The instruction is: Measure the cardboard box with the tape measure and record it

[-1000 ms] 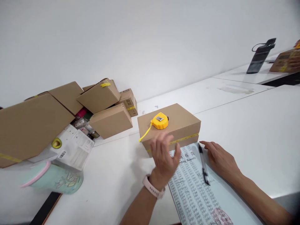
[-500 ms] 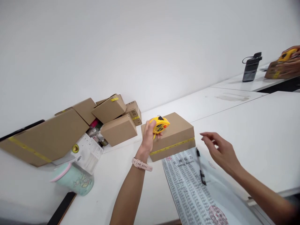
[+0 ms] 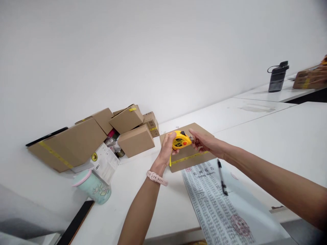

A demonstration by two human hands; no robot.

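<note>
My left hand, with a pink band on its wrist, is closed round a yellow tape measure with a black label and a red button. At the tape measure's right end, the fingers of my right hand pinch its metal tip. Both hands are over a closed cardboard box with a yellow strip along its front side. Below the box lies a printed sheet headed "Testing Report", and a black pen rests on it.
Several cardboard boxes are stacked at the left by the wall. A mint-green cup with a pink rim stands near an avocado-printed package. Far right, a dark bottle stands near another person's taped box.
My right hand has moved left from above the table to the tape measure's end and closed on it. The tape measure has shifted slightly right and down in view.
</note>
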